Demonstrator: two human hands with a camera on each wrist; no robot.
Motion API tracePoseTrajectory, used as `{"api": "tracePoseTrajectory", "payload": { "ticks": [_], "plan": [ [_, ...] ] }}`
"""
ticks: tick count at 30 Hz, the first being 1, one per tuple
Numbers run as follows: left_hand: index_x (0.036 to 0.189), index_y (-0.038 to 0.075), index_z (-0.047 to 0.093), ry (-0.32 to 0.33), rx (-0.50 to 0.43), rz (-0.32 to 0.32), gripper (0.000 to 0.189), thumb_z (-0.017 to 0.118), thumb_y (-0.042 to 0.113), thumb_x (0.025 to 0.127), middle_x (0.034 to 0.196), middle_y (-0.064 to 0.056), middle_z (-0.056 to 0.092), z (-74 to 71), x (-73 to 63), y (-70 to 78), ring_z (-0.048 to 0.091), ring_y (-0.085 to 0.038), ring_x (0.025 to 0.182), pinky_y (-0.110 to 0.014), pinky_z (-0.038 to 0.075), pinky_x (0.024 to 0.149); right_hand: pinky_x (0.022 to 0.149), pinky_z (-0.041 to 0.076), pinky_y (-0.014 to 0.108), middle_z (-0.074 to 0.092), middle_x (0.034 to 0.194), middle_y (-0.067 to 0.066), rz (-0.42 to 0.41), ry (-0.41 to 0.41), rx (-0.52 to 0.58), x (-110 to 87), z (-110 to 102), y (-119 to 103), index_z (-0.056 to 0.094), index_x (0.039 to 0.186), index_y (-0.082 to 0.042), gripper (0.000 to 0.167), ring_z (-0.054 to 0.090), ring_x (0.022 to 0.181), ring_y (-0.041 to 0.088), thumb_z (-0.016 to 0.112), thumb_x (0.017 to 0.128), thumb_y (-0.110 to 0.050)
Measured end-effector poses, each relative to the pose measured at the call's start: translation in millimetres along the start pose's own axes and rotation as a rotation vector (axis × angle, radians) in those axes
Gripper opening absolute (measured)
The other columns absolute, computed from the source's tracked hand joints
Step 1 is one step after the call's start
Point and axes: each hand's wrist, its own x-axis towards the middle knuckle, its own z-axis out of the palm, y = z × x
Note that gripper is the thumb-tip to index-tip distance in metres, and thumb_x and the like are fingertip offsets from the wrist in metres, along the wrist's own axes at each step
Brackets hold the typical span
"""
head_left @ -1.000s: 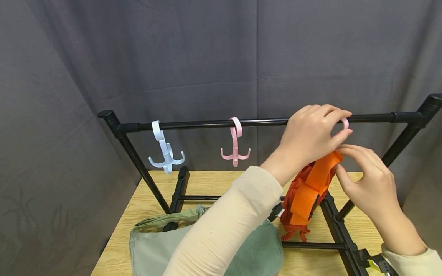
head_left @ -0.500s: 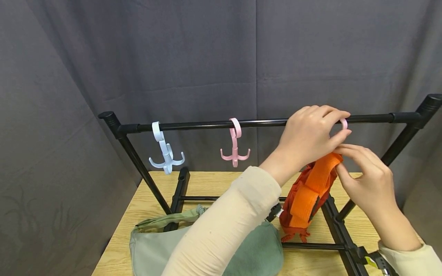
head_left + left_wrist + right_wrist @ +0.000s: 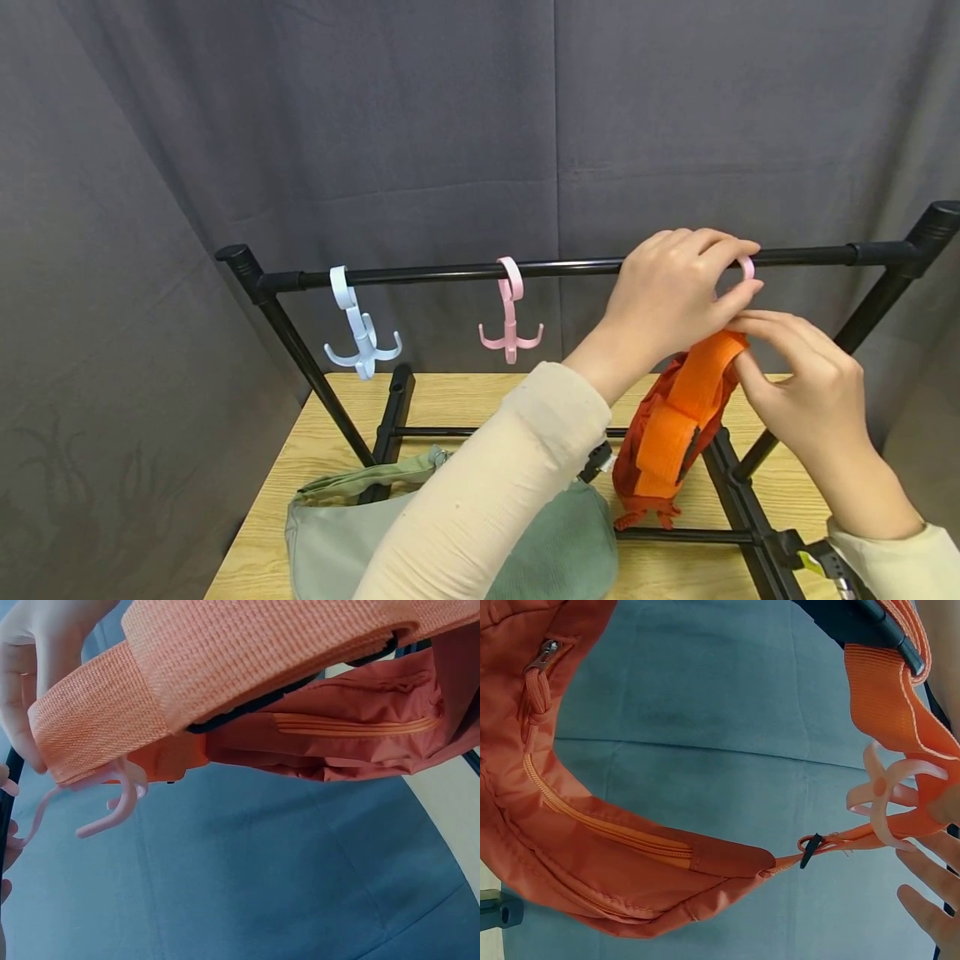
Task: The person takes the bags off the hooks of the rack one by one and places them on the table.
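My left hand [image 3: 675, 287] reaches over the black rail, its thumb and fingers holding the upper part of a pink hanger hook [image 3: 747, 267]. My right hand [image 3: 810, 392] pinches the wide orange strap [image 3: 693, 375] of a red-orange waist bag just below that. In the left wrist view the strap lies over the pink hook's prongs, with one curved prong [image 3: 112, 817] sticking out beneath. The right wrist view has the prongs [image 3: 881, 787] beside the strap loop. The bag's zipped body [image 3: 622, 840] hangs down from the strap; my left forearm partly covers it in the head view.
Another pink hook [image 3: 511, 325] and a pale blue hook [image 3: 360, 325] hang farther left on the black rack's rail [image 3: 435, 272]. A green shoulder bag [image 3: 337, 533] lies on the wooden table [image 3: 255, 533], partly behind my left sleeve. A grey curtain [image 3: 450, 125] stands behind.
The right hand and the waist bag have shifted very slightly to the right. My left hand stays at the hook on the rail.
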Motion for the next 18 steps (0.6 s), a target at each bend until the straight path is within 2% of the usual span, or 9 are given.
{"api": "tracePoseTrajectory", "payload": {
  "ticks": [10, 18],
  "plan": [
    [0.127, 0.032, 0.068, 0.005, 0.018, 0.002, 0.035, 0.051, 0.046, 0.098, 0.121, 0.016, 0.067, 1.2, 0.1, -0.4, 0.062, -0.002, 0.107, -0.012, 0.038, 0.097, 0.096, 0.033, 0.005, 0.071, 0.095, 0.019, -0.013, -0.003, -0.022, 3.8, -1.8, 4.8, 0.072, 0.098, 0.007, 0.044, 0.062, 0.086, 0.035, 0.051, 0.091, -0.031],
    [0.127, 0.032, 0.067, 0.006, 0.027, 0.006, 0.036, 0.052, 0.046, 0.098, 0.121, 0.016, 0.067, 3.0, -0.2, -1.9, 0.062, -0.001, 0.107, -0.013, 0.038, 0.097, 0.097, 0.034, 0.006, 0.072, 0.094, 0.020, -0.046, 0.004, -0.029, 8.2, -2.3, 6.8, 0.072, 0.096, 0.008, 0.053, 0.061, 0.083, 0.034, 0.050, 0.100, -0.040]
  ]
}}
